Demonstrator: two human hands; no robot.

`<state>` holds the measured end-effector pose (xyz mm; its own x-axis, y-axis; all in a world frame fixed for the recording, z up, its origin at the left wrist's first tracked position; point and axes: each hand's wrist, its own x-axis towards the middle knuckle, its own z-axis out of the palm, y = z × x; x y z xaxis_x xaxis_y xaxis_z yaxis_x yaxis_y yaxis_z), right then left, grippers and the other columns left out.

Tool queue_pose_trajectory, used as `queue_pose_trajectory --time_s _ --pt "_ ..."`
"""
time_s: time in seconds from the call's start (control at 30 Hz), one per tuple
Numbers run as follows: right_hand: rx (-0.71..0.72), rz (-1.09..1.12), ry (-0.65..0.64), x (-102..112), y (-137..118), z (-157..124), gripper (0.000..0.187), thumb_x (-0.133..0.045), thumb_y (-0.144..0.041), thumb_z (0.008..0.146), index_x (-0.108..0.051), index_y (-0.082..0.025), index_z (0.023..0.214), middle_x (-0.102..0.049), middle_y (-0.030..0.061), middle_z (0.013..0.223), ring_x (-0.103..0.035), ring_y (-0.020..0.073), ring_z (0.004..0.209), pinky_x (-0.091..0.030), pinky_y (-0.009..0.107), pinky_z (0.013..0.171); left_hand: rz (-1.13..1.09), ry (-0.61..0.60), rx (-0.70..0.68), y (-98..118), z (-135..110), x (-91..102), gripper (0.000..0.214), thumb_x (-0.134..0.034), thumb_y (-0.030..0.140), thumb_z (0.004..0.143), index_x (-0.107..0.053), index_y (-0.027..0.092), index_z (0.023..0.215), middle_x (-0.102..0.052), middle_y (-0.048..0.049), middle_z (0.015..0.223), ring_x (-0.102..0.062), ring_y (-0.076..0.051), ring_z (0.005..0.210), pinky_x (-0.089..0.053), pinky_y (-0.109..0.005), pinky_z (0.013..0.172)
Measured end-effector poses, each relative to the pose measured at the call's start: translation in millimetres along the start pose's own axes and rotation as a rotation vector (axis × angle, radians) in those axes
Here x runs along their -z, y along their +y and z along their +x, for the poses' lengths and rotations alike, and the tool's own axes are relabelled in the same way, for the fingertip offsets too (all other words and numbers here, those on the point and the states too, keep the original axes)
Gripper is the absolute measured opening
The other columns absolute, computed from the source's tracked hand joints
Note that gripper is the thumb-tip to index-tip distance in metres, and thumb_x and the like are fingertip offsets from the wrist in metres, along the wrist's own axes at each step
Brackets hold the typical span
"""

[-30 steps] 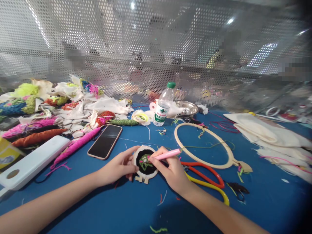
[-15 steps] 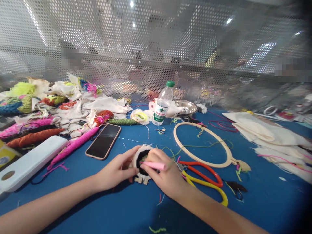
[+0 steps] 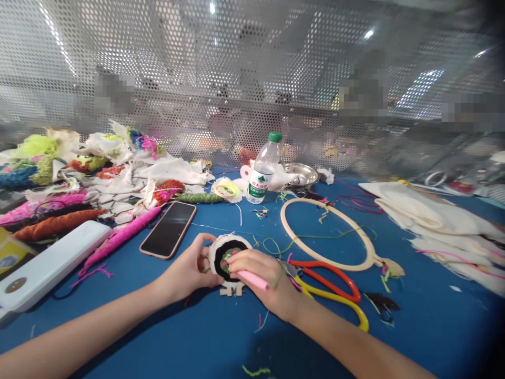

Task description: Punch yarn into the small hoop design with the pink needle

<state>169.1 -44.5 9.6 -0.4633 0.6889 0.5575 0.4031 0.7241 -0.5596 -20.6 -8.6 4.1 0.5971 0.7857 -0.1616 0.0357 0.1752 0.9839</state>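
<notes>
- Left hand: grip closed on small embroidery hoop, over blue desk.
- Right hand: grip closed round pink punch needle.
- Green stitching inside hoop: more exposed than before.

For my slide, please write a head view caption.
Left hand holds a small round hoop; right hand holds a pink tool.

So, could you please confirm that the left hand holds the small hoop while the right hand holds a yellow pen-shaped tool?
Not quite: the pen-shaped tool in the right hand is pink, as the head view shows. The left hand does hold the small hoop.
</notes>
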Motion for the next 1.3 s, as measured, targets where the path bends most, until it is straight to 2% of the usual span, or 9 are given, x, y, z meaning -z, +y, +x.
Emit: queue_pose_trajectory --time_s 0.1,0.23,0.33,0.47,0.57,0.67,0.83,1.13,1.3 --pt "0.090 -0.052 -0.058 3.5 1.8 -1.3 0.017 -0.045 -0.013 0.085 -0.060 -0.018 0.091 -0.063 0.0066 0.093 -0.056 0.0154 0.088 -0.046 0.030 0.076 0.022 -0.030 -0.033 2.6 -1.4 -1.7 0.072 -0.073 0.016 0.058 -0.031 0.022 0.116 -0.057 0.0015 0.086 -0.057 -0.011 0.072 -0.044 -0.023 0.063" --pt "0.163 -0.119 -0.090 5.0 2.0 -3.2 0.018 -0.045 -0.014 0.085 -0.060 -0.020 0.093 -0.063 0.0053 0.092 -0.056 0.0153 0.086 -0.045 0.030 0.075 0.079 -0.092 0.028 12.3 -3.0 1.1 0.043 -0.062 0.031 0.073 -0.039 0.018 0.107 -0.058 0.0010 0.076 -0.056 -0.011 0.061 -0.043 -0.023 0.055" --pt "0.029 -0.084 -0.043 2.0 0.1 -3.7 0.012 -0.050 -0.017 0.083 -0.060 -0.020 0.090 -0.065 0.0040 0.088 -0.058 0.0143 0.083 -0.046 0.029 0.074 0.103 -0.131 0.052 14.6 -4.5 3.6 0.029 -0.058 0.033 0.076 -0.040 0.017 0.092 -0.058 0.0019 0.069 -0.056 -0.010 0.058 -0.043 -0.023 0.053" --pt "-0.175 -0.073 0.115 -3.3 -2.2 -3.4 0.004 -0.058 -0.024 0.079 -0.059 -0.020 0.077 -0.066 0.0022 0.081 -0.061 0.0146 0.080 -0.048 0.029 0.074 0.127 -0.176 0.104 8.8 -6.4 2.0 0.037 -0.063 0.034 0.072 -0.037 0.018 0.092 -0.057 0.0047 0.066 -0.052 -0.006 0.045 -0.037 -0.017 0.041" --pt "-0.202 -0.065 0.141 -4.0 -3.7 -2.3 0.004 -0.061 -0.021 0.076 -0.058 -0.020 0.073 -0.066 0.0014 0.078 -0.061 0.0152 0.080 -0.047 0.029 0.076 0.148 -0.178 0.140 5.1 -5.6 -0.4 0.045 -0.065 0.034 0.070 -0.036 0.019 0.099 -0.054 0.0075 0.063 -0.043 -0.002 0.033 -0.030 -0.013 0.031" --pt "-0.278 -0.029 0.142 -2.3 -5.2 -1.1 0.005 -0.058 -0.022 0.078 -0.059 -0.020 0.073 -0.066 0.0006 0.079 -0.062 0.0147 0.079 -0.048 0.027 0.074 0.153 -0.163 0.133 4.5 -3.8 -2.1 0.045 -0.065 0.033 0.070 -0.035 0.018 0.099 -0.052 0.0081 0.059 -0.044 -0.003 0.032 -0.027 -0.011 0.028" --pt "-0.342 -0.017 0.107 -0.3 -4.8 -2.2 0.010 -0.049 -0.024 0.084 -0.057 -0.019 0.084 -0.066 0.0028 0.080 -0.062 0.0157 0.077 -0.048 0.026 0.069 0.125 -0.149 0.123 6.5 -3.0 -4.6 0.050 -0.065 0.031 0.070 -0.032 0.018 0.106 -0.052 0.0082 0.058 -0.043 -0.003 0.031 -0.028 -0.011 0.028" --pt "-0.433 -0.003 0.143 -1.5 -2.3 -4.2 0.014 -0.043 -0.027 0.086 -0.053 -0.019 0.082 -0.065 0.0042 0.073 -0.062 0.0160 0.066 -0.047 0.025 0.059 0.201 -0.153 0.123 4.5 -4.6 -1.1 0.046 -0.062 0.031 0.073 -0.034 0.020 0.108 -0.050 0.0082 0.057 -0.038 -0.002 0.031 -0.023 -0.009 0.026" --pt "-0.464 0.071 0.169 -1.4 1.0 -6.3 0.014 -0.043 -0.029 0.086 -0.051 -0.019 0.085 -0.064 0.0043 0.072 -0.062 0.0160 0.066 -0.048 0.026 0.060 0.185 -0.146 0.121 5.6 -3.5 -3.3 0.045 -0.063 0.030 0.073 -0.034 0.019 0.106 -0.049 0.0091 0.056 -0.039 -0.002 0.030 -0.026 -0.009 0.026"
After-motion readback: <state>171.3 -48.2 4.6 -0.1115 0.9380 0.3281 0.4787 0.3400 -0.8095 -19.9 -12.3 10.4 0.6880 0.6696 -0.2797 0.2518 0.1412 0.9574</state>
